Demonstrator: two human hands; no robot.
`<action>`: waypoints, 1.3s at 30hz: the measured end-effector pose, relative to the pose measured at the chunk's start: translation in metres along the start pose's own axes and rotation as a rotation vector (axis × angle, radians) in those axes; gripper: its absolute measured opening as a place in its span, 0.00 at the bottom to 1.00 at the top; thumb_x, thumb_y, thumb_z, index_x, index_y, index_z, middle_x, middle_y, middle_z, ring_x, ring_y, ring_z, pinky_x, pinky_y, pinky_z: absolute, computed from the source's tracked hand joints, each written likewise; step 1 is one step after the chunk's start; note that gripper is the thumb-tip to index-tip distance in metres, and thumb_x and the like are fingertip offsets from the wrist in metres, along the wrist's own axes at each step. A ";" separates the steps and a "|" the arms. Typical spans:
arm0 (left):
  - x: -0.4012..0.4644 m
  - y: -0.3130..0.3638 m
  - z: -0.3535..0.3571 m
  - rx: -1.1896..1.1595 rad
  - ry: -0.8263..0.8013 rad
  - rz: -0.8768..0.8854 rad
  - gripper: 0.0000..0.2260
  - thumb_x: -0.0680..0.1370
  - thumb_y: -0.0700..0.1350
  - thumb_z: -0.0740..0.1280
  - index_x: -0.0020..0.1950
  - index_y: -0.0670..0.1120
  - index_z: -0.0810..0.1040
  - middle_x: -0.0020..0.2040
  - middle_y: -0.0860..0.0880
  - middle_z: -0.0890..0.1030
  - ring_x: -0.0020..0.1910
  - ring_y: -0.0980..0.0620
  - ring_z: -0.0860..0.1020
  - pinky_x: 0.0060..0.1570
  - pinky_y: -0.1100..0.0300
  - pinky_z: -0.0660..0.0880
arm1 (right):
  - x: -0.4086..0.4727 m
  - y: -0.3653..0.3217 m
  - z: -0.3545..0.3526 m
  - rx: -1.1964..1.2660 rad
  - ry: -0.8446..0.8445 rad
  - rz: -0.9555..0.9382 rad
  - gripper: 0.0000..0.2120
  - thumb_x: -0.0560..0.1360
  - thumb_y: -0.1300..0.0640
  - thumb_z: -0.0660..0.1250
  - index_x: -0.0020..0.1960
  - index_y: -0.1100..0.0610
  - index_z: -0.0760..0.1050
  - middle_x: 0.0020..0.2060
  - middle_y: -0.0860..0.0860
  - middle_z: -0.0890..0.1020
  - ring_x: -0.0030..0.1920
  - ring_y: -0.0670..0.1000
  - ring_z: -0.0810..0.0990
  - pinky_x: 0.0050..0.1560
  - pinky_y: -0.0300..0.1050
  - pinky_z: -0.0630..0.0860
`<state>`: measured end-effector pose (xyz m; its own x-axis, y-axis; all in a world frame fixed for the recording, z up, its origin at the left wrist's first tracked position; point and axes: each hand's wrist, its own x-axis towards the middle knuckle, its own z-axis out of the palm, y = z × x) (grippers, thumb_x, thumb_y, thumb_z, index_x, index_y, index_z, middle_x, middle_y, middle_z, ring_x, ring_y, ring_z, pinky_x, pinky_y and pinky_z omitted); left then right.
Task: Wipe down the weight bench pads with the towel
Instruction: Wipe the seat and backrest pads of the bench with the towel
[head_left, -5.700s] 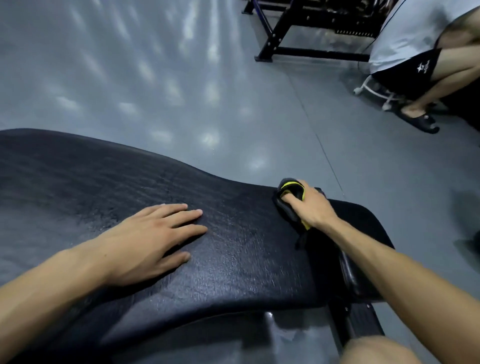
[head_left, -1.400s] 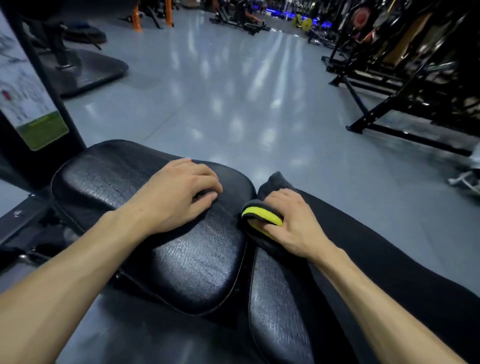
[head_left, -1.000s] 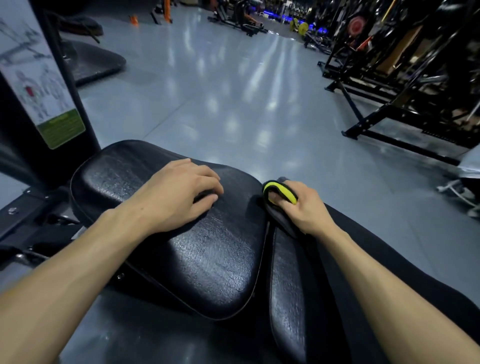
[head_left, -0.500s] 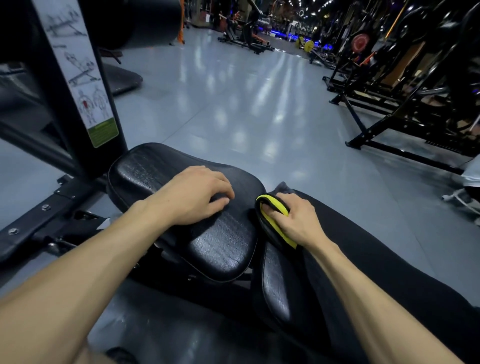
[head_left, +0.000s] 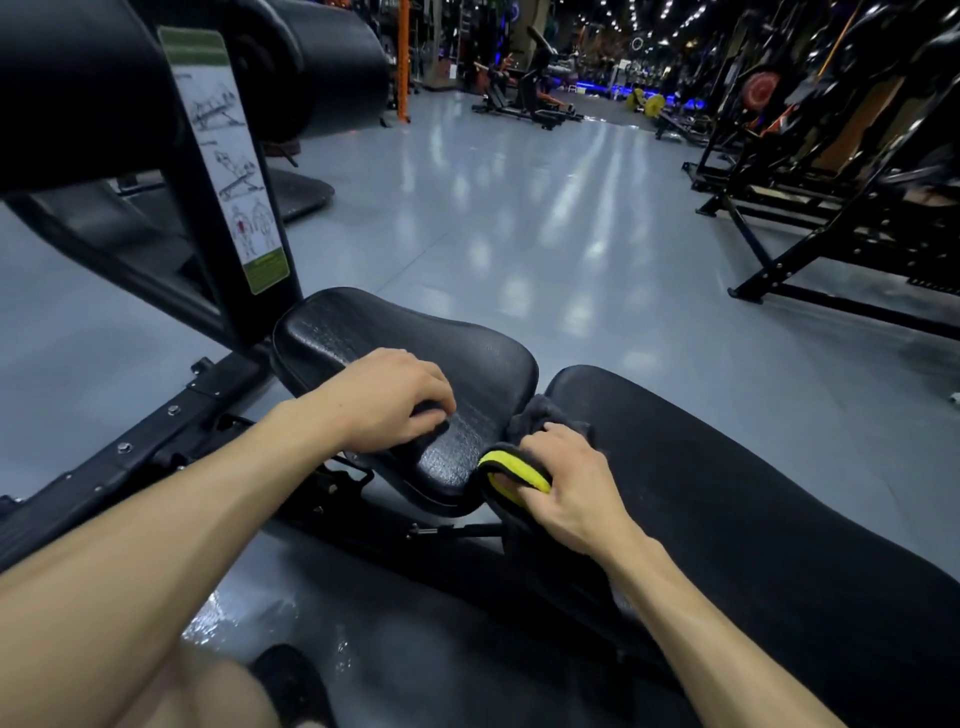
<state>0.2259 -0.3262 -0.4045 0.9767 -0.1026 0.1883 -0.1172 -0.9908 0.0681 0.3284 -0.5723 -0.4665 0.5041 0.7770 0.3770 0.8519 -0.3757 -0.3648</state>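
At the far left we see a black upright post of the bench frame, bearing a white instruction label with exercise drawings and a green band at its foot. A thick black roller pad juts out behind the post's top. Below it, a dark frame rail with bolts runs down toward the lower left corner of the view.

Next comes the seat pad, black and textured, just beside the post. Our left hand rests on its near edge, fingers curled over the surface with the tips pressed down; it has hold of nothing but the pad itself.

In the gap where the seat pad meets the long back pad lies the towel, dark grey with a bright yellow edge, bunched against the back pad's end. Our right hand lies over it, fingers bent round the cloth and pressing it to the pad's edge.

To the right, across the glossy grey floor, black machine frames stand well apart from the bench.
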 end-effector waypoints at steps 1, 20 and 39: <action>-0.002 0.004 -0.001 0.004 -0.008 -0.001 0.11 0.78 0.54 0.62 0.54 0.57 0.84 0.58 0.58 0.83 0.53 0.51 0.81 0.58 0.52 0.73 | -0.004 -0.003 0.001 0.013 0.007 -0.015 0.16 0.73 0.43 0.66 0.36 0.53 0.68 0.33 0.46 0.73 0.42 0.51 0.71 0.40 0.51 0.70; -0.012 -0.036 0.013 -0.239 0.151 -0.029 0.11 0.79 0.52 0.64 0.55 0.55 0.84 0.60 0.56 0.83 0.56 0.51 0.79 0.58 0.50 0.76 | -0.030 -0.032 -0.037 0.800 -0.136 0.279 0.16 0.71 0.43 0.72 0.37 0.55 0.78 0.32 0.50 0.78 0.33 0.49 0.75 0.37 0.48 0.74; 0.003 -0.131 0.000 -0.277 0.209 -0.127 0.13 0.76 0.56 0.62 0.54 0.59 0.84 0.62 0.60 0.81 0.60 0.54 0.77 0.61 0.52 0.73 | 0.196 0.079 0.014 0.318 -0.114 0.508 0.19 0.83 0.40 0.57 0.44 0.53 0.72 0.38 0.44 0.77 0.40 0.45 0.74 0.45 0.43 0.71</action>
<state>0.2440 -0.1962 -0.4127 0.9322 0.0681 0.3554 -0.0697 -0.9299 0.3611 0.4921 -0.4427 -0.4333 0.8026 0.5965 0.0019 0.4162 -0.5577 -0.7182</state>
